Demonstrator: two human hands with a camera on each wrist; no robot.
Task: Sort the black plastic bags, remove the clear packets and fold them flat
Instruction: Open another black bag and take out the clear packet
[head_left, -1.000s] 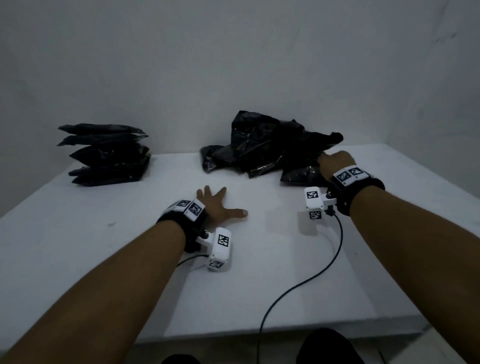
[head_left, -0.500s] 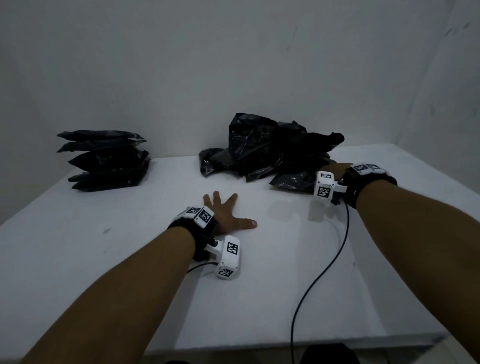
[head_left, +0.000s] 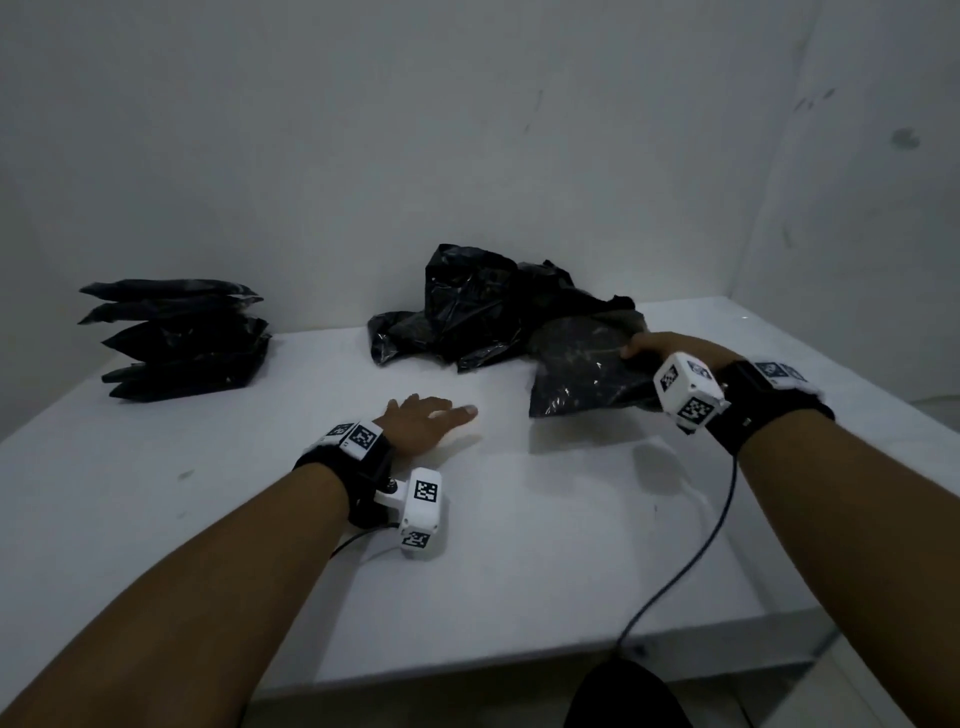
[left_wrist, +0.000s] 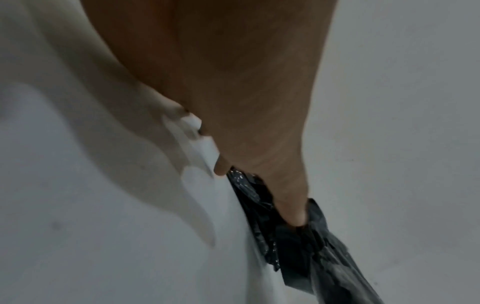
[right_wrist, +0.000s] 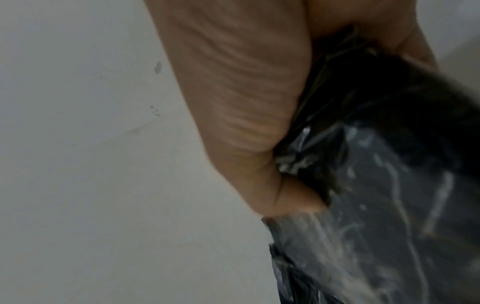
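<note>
stack: folded black bags (head_left: 179, 340) piled at far left of the table (head_left: 519, 545), against the wall. Looks like finished work.
left hand: left hand (head_left: 423, 422) lies palm-down on the table, fingers straight and spread, holding nothing. Well apart from both stack and heap.
heap: crumpled black bags (head_left: 483, 312) loose at centre-rear, unsorted.
right hand: right hand (head_left: 657, 347) has its fingers curled round one edge of a packet (head_left: 587, 374) – black bag inside a glossy clear sleeve. Packet hangs tilted just right of the heap, its low end near the table; contact there unclear.
step: my read – one packet being drawn off the heap, pre-unwrap. Most of the heap not yet done.
next: likely bring packet toward the free left hand, find the sleeve opening, pull the bag out, flatten, fold. Film is slippery, so expect a two-hand hold.
head view: gives the layout, both hands, stack vs heap.
left wrist view: only palm, table and a sliver of black plastic beyond the fingertips (left_wrist: 293, 218); confirms nothing held.
right wrist view: blurred, but shows the thumb (right_wrist: 298, 197) pinching the clear film over black plastic, which the head view can't resolve.
</note>
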